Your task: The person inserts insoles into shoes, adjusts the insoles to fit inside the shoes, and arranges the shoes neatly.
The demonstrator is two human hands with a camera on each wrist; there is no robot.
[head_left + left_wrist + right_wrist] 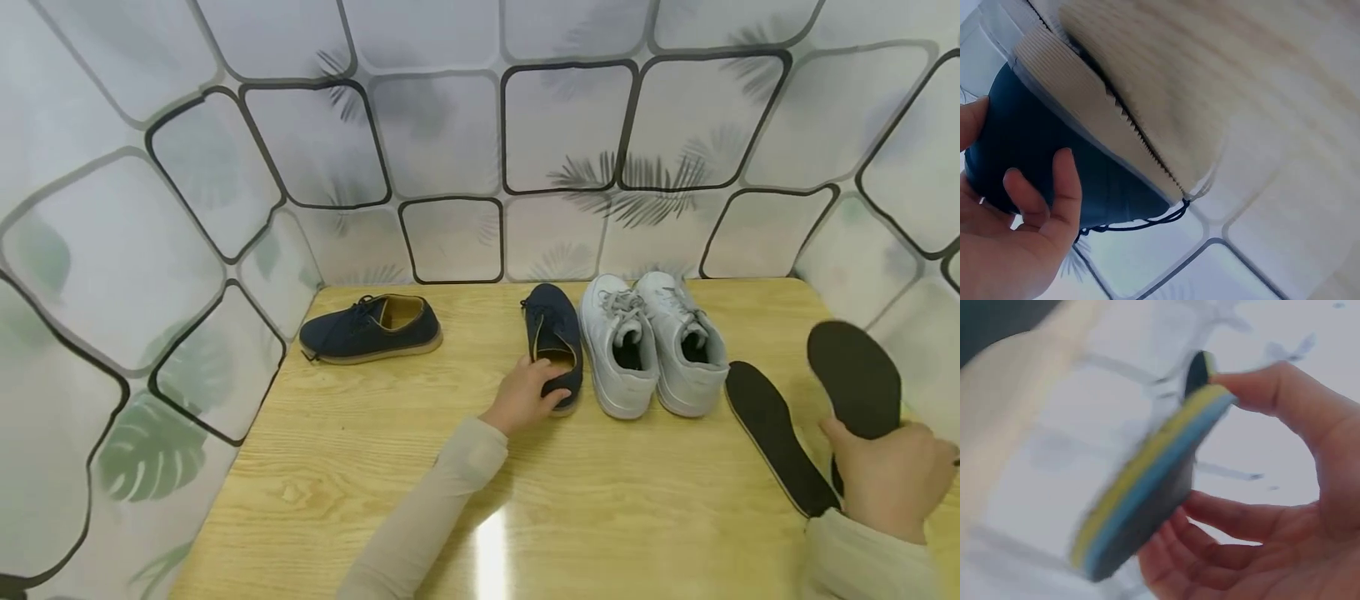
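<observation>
My left hand (525,396) grips the heel end of a navy lace-up shoe (557,312), which points toward the back wall. In the left wrist view, the thumb and fingers of the left hand (1019,231) lie around the dark upper of the shoe (1094,169), above its ribbed tan sole edge. On the right, my right hand (896,475) holds a black insole (855,375) raised above the table. The right wrist view, somewhat blurred, shows yellow and blue layers along the edge of the insole (1154,469), pinched between thumb and fingers.
A second navy shoe (371,329) lies at the left, toe pointing left. Two white sneakers (618,350) stand side by side right of the held shoe. Another black insole (772,433) lies near my right hand. Patterned walls surround the wooden table (337,483) at back and sides.
</observation>
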